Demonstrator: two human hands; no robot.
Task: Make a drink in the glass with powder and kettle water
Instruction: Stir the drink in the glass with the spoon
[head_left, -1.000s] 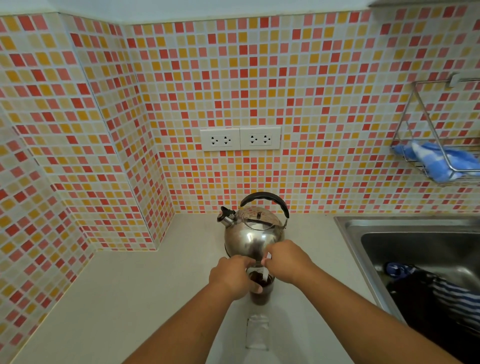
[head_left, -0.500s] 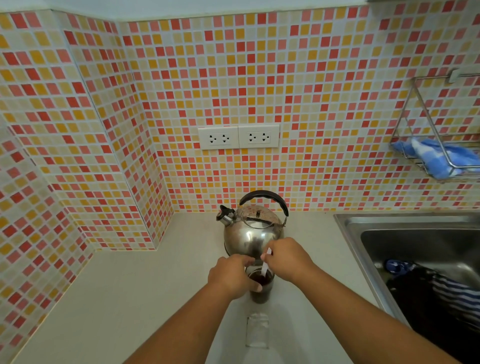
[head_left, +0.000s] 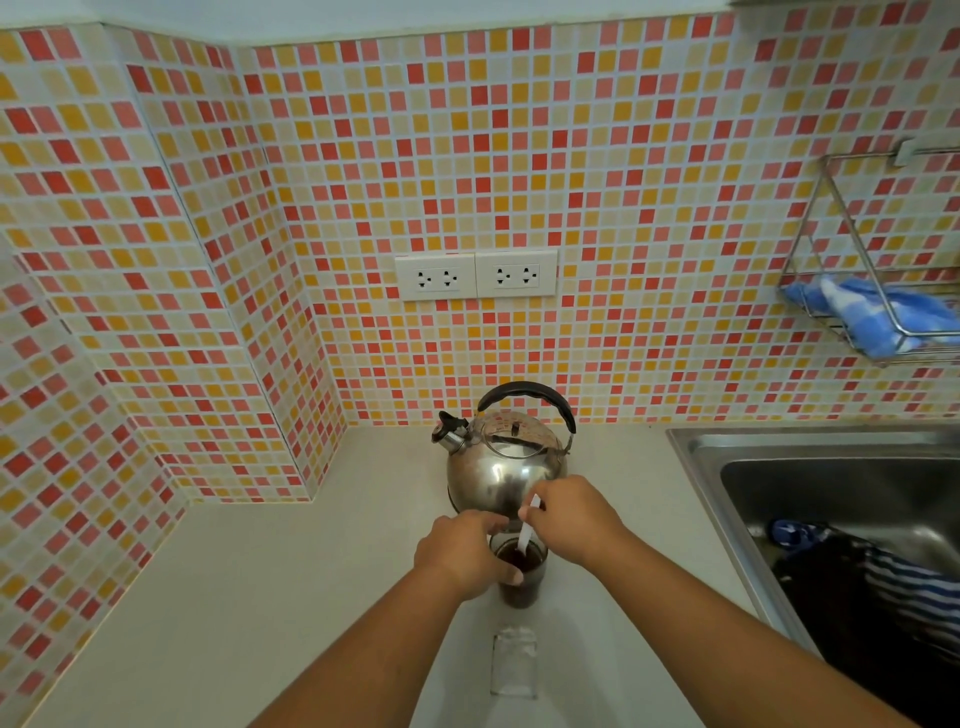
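A glass (head_left: 521, 587) of dark brown liquid stands on the pale counter (head_left: 291, 587). My left hand (head_left: 464, 552) wraps around its left side. My right hand (head_left: 571, 517) pinches a thin white stirrer (head_left: 525, 531) whose lower end dips into the drink. Right behind the glass sits a shiny steel kettle (head_left: 501, 467) with a black handle, its spout pointing left. A small clear packet (head_left: 514, 667) lies flat on the counter just in front of the glass.
A steel sink (head_left: 810, 467) with dark striped cloth inside (head_left: 883, 587) fills the right side. A wire wall rack (head_left: 831, 249) holds a blue cloth. Tiled walls close the back and left; two sockets (head_left: 475, 275) sit above the kettle.
The white stirrer has come into view above the glass as my right hand shifted slightly up and right. My left hand stays on the glass.
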